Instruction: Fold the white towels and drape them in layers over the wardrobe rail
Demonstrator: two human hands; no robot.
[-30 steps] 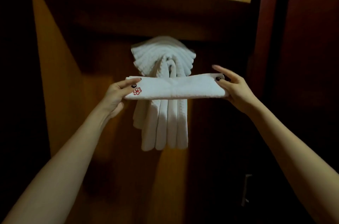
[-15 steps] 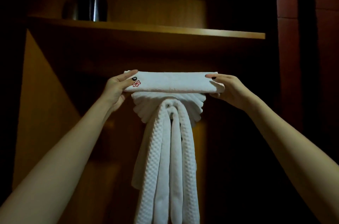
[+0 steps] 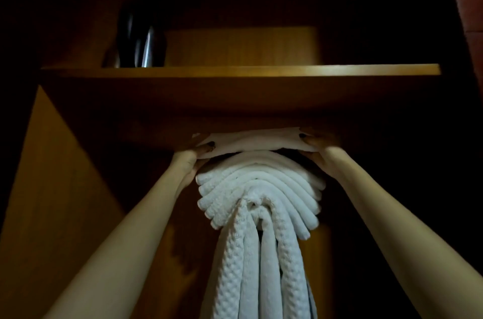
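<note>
The folded white towel (image 3: 254, 142) lies with its long axis level, running left to right in line with the front edge of the wooden shelf (image 3: 235, 71), just under that shelf and right on top of the crown of the draped towels (image 3: 258, 188); the rail is hidden. There is one such flat, smooth band. The left hand (image 3: 192, 159) pinches its left end and the right hand (image 3: 317, 151) its right end, fingers curled round the cloth, one dark-painted nail showing on each. Below, the draped towels form one fan of soft arched ridges, stacked in layers, too many to count surely. From its centre hang waffle-weave lengths (image 3: 261, 266), four as far as I can make out, pointing straight down. One dark, glossy vessel (image 3: 146, 49) stands on the shelf at the left.
</note>
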